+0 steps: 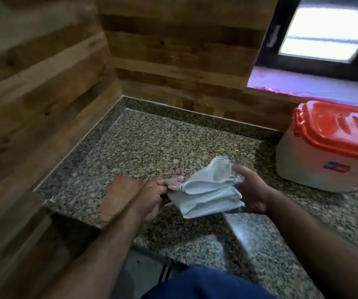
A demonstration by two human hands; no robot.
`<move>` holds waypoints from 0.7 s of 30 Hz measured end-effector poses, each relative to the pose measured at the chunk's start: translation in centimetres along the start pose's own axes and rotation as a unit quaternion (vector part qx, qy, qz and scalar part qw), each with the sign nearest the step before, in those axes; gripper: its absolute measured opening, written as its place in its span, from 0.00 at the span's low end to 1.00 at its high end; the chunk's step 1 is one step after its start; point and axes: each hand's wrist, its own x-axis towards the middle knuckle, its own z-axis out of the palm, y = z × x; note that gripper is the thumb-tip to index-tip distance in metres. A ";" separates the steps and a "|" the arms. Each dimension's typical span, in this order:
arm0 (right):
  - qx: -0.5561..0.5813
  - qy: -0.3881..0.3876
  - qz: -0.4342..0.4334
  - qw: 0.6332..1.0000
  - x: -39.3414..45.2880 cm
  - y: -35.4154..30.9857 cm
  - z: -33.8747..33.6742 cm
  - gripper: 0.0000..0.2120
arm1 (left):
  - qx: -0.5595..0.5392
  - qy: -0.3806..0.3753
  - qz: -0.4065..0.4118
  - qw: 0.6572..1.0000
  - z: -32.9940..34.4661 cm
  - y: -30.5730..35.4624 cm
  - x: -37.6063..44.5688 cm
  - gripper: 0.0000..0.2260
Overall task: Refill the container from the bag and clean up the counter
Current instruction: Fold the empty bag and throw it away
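A white plastic bag (pixel 208 195), flattened and folded over on itself, is held just above the speckled granite counter (pixel 152 143). My left hand (pixel 152 195) pinches its left edge and my right hand (pixel 249 190) grips its right end. A translucent white container (pixel 316 165) with an orange clip-on lid (pixel 338 128) stands shut at the right, apart from both hands.
Wood-panelled walls (pixel 44 93) close the counter's corner at the left and back. A window sill (pixel 316 85) runs behind the container. The counter's front edge (pixel 195 253) lies near my body, with floor visible below it.
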 end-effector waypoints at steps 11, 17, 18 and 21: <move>-0.211 -0.176 0.117 0.954 3.2 4.6 9.5 0.15 | 0.081 0.248 0.004 0.965 -4.1 -8.1 -15.6 0.29; -0.330 -0.259 0.111 0.901 2.5 10.8 17.2 0.26 | 0.064 0.326 -0.023 0.943 -4.7 -12.0 -26.6 0.34; -0.345 -0.281 0.105 0.889 2.4 11.7 18.3 0.29 | 0.068 0.328 -0.040 0.941 -4.7 -12.0 -28.2 0.36; -0.386 -0.336 0.084 0.855 1.9 14.3 21.7 0.37 | 0.096 0.305 -0.088 0.943 -4.8 -11.7 -32.7 0.28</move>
